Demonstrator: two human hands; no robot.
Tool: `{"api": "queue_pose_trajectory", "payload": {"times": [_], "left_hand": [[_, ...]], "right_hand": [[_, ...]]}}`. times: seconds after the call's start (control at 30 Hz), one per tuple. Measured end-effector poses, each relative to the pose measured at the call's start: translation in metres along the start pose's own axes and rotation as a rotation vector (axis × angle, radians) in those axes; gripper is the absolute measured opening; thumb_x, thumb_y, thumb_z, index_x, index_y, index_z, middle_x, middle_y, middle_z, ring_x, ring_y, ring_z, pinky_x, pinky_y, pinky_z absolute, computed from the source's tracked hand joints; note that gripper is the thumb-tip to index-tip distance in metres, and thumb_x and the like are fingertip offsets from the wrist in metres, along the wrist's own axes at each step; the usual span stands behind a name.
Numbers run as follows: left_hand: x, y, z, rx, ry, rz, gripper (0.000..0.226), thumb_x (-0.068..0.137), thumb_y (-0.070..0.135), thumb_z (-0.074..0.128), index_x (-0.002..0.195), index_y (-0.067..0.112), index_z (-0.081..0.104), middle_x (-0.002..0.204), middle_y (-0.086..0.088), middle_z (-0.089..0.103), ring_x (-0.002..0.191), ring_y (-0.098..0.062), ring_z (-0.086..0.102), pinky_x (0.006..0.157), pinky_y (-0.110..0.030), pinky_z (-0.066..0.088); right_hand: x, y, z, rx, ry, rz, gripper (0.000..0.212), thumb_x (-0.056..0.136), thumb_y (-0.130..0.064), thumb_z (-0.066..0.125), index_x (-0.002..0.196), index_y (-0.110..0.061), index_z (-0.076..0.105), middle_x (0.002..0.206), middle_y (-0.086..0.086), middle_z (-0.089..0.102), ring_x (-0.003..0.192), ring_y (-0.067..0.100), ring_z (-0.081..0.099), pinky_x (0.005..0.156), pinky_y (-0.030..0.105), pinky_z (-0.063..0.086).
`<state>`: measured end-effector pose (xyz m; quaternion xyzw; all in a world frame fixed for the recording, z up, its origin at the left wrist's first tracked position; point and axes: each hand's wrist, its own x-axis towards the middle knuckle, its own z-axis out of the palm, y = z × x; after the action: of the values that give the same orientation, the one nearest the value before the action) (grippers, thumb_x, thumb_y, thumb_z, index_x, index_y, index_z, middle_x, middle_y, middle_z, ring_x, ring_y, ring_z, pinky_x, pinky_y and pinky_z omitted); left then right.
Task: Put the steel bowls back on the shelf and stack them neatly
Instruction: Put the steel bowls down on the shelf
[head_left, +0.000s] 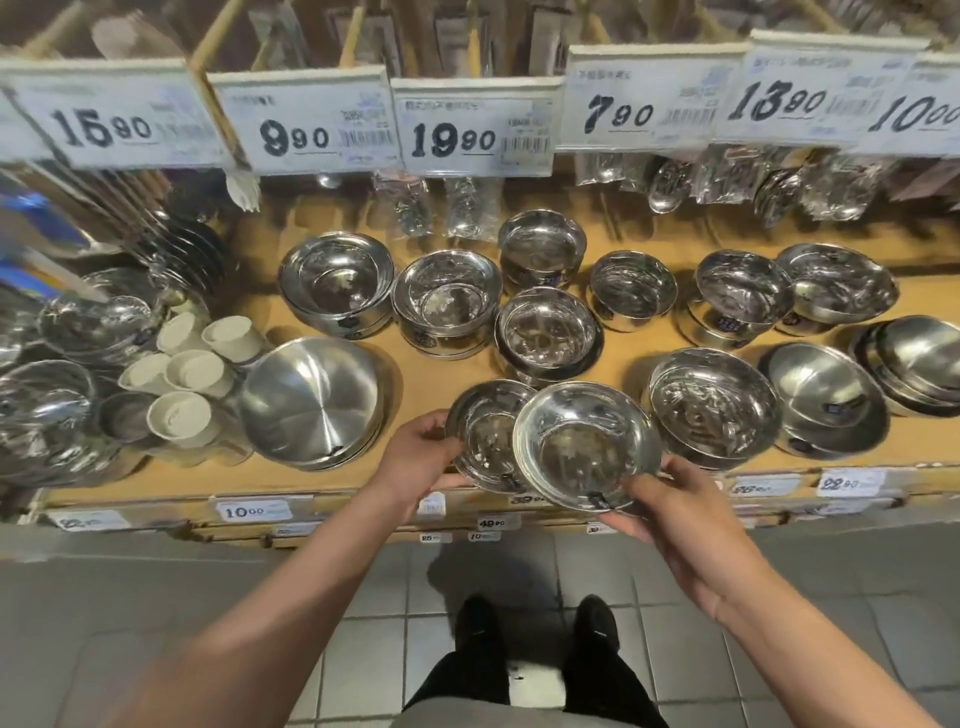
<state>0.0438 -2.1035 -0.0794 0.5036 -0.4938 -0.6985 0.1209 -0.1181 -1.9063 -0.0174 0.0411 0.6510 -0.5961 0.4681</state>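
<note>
Both bare forearms are reaching forward and converging in front of the body. Left hand (415, 457) is gripping the near-left rim of a steel bowl (485, 436), fingers curled at its edge, thumb on top. Right hand (675, 514) is holding a second bowl (584, 447) from below at its near rim, thumb lying along the edge, palm turned inward.

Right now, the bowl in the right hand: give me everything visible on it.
The bowl in the right hand is shallow, round, polished steel by its look, with a wide flat rim and mirror-like inside. It faces up, tilted slightly toward the camera, at the shelf's front edge. A small dark label sits on its near rim. The right hand grips that near rim from below. Its left edge overlaps the bowl in the left hand; whether they touch is unclear.
</note>
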Motion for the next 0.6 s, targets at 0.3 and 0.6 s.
{"api": "queue_pose_trajectory", "payload": {"times": [0.3,0.6], "left_hand": [[-0.002,-0.009,-0.015,0.038,0.105,0.068,0.029,0.089,0.003,0.073,0.113,0.018,0.071,0.078,0.002,0.068,0.054,-0.006,0.054,0.055,-0.021,0.044],[0.000,-0.009,-0.019,0.076,0.094,0.123,0.031,0.095,-0.001,0.062,0.117,0.019,0.071,0.085,0.000,0.070,0.053,0.000,0.056,0.051,-0.012,0.045]], "right_hand": [[0.026,0.005,0.036,-0.043,-0.019,0.054,0.022,0.091,0.010,0.060,0.110,-0.002,0.058,0.113,0.030,0.065,0.097,0.036,0.067,0.057,0.026,0.062],[0.032,0.005,0.053,-0.077,-0.054,0.032,0.020,0.096,0.005,0.060,0.110,-0.008,0.055,0.118,0.021,0.066,0.099,0.030,0.071,0.064,0.030,0.064]]}}
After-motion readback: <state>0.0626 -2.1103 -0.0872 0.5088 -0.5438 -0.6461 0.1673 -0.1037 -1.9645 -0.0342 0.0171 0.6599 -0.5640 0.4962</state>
